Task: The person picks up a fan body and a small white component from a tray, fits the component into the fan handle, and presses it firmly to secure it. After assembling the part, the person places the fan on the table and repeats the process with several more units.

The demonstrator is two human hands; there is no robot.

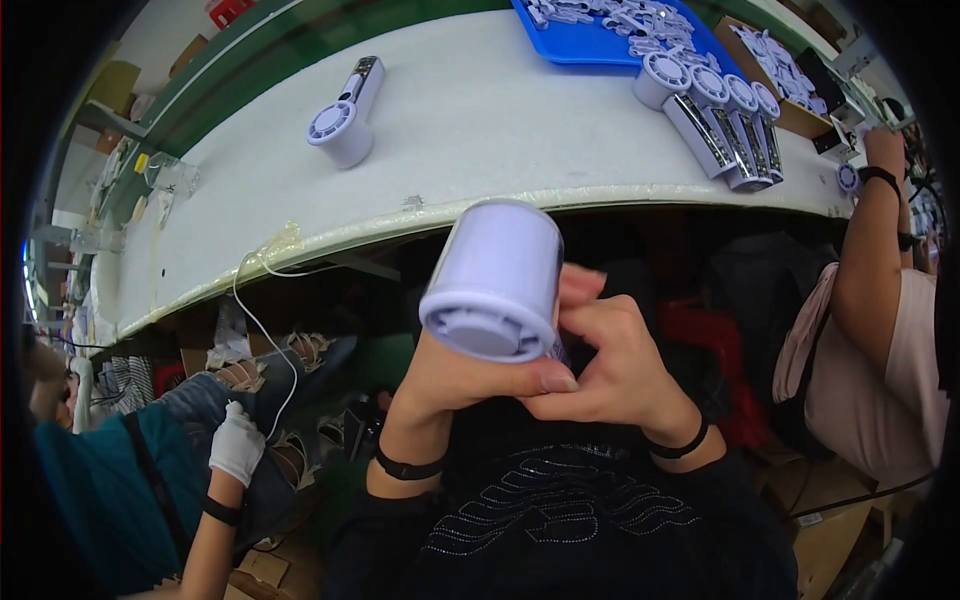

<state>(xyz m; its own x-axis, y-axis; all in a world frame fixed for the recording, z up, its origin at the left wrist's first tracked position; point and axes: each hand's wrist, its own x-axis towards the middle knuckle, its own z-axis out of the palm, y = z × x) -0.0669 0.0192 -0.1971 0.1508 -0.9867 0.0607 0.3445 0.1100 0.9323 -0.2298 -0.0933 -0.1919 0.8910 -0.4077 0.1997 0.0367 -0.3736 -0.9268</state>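
Close in front of me, over my lap, is a pale lavender handheld fan [500,260], its round slotted end tilted down toward me. My left hand [465,375] is closed around it from below, the thumb stretched to the right under the head. From the right, my right hand [620,365] grips its lower part, with thumb and bent fingers beside the head. Most of the handle is hidden behind the head and my hands. A similar handheld fan [345,135] with an uncovered handle lies on the white table [480,120].
Several fans [710,120] lie in a row at the table's right. Behind them are a blue tray [560,48] and a cardboard box [805,118] of small lavender parts. A co-worker's gloved hand [238,445] is near a white cable [290,395] at left; another person's arm [872,240] is at right.
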